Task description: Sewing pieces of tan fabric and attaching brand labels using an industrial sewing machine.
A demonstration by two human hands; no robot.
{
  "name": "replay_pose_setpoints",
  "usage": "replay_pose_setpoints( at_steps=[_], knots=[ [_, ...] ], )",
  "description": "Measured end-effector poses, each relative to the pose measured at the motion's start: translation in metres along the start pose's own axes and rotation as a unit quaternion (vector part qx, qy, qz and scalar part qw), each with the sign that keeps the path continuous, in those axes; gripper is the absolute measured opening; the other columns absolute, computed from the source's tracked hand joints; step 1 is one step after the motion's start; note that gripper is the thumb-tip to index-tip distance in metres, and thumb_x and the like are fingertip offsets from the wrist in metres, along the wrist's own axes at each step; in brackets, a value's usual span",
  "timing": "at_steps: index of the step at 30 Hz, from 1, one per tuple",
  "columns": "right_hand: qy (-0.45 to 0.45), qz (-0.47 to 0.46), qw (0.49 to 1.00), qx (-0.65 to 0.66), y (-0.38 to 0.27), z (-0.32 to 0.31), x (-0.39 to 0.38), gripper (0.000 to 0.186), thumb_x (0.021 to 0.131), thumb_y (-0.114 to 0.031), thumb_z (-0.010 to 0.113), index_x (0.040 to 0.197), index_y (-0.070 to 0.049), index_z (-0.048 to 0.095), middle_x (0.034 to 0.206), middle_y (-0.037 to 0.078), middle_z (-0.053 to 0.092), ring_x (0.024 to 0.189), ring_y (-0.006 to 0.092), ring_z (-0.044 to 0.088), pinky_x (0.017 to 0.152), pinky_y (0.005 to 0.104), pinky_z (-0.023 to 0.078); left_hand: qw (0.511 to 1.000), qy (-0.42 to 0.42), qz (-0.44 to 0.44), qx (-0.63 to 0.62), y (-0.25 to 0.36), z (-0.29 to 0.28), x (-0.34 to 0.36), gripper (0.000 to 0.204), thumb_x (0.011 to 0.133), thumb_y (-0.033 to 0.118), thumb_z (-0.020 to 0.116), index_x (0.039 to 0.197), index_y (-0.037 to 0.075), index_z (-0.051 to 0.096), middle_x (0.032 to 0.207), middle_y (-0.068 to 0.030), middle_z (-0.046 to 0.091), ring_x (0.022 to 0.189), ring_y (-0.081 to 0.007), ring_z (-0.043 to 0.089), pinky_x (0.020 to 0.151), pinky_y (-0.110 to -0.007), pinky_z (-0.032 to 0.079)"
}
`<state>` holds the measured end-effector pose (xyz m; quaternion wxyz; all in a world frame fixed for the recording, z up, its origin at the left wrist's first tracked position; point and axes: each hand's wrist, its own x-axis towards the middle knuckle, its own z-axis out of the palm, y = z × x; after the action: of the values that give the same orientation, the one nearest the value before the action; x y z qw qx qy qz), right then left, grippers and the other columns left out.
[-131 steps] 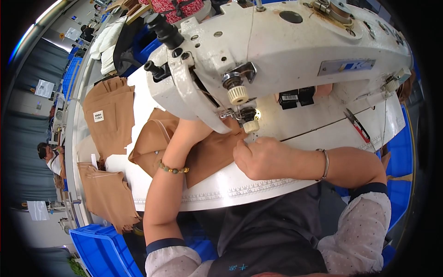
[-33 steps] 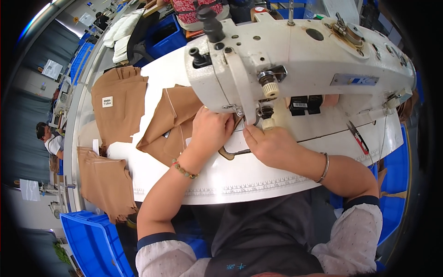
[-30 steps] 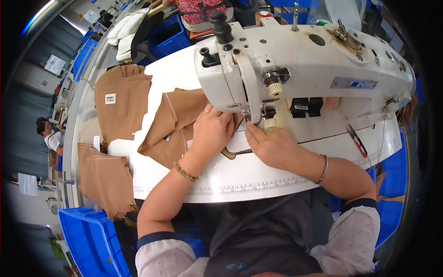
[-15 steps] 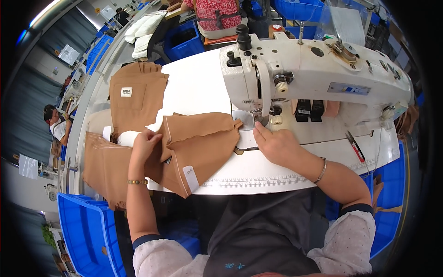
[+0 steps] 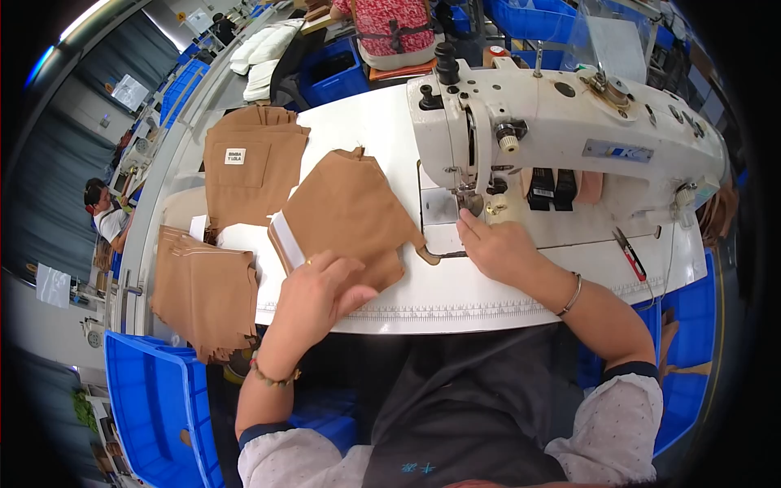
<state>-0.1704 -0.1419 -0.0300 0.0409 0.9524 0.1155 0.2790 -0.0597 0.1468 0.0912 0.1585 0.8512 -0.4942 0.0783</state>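
Note:
A folded brown fabric piece (image 5: 342,207) with a pale strip along its left edge lies on the white table (image 5: 382,313), left of the sewing machine (image 5: 553,118). My left hand (image 5: 321,297) rests over this piece's lower edge, fingers bent and apart, not gripping it. Just below the presser foot (image 5: 468,199), beside the metal needle plate (image 5: 440,207), my right hand (image 5: 496,248) has its fingertips close together; anything held there is too small to make out.
Brown fabric stacks (image 5: 252,183) (image 5: 203,301) line the table's left. Scissors (image 5: 630,256) and black packets (image 5: 543,187) lie near the machine. Blue bins (image 5: 150,411) (image 5: 333,77) stand around. A co-worker (image 5: 106,211) sits left; another person's red-patterned back (image 5: 394,20) shows beyond.
The brown piece has come out from under the needle and lies turned at the left. My left hand moved left, then back over its lower edge. The view has shifted.

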Motion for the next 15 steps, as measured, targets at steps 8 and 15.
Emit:
replay_pose_setpoints(
  at_steps=[8,15],
  knots=[
    [0.025,0.02,0.999,0.024,-0.002,-0.004,0.001,0.029,0.083,-0.011,0.062,0.107,0.003,0.07,0.114,0.016,0.072,0.06,0.02,0.068,0.052,0.0314,0.054,0.989,0.008,-0.06,-0.133,-0.045,0.09,0.042,0.022,0.084,0.017,0.079,0.095,0.002,0.068,0.09,-0.011,0.066,0.083,-0.0286,0.062,0.075,-0.038,0.051],
    [0.016,0.027,0.996,0.086,-0.009,-0.017,0.004,0.013,0.082,-0.011,0.065,0.091,-0.002,0.068,0.111,0.013,0.072,0.067,0.019,0.07,0.056,0.0323,0.055,0.973,0.069,-0.054,-0.215,-0.04,0.085,0.03,0.024,0.082,0.021,0.081,0.092,0.004,0.066,0.093,-0.0088,0.066,0.09,-0.0305,0.06,0.078,-0.039,0.049]
  ],
)
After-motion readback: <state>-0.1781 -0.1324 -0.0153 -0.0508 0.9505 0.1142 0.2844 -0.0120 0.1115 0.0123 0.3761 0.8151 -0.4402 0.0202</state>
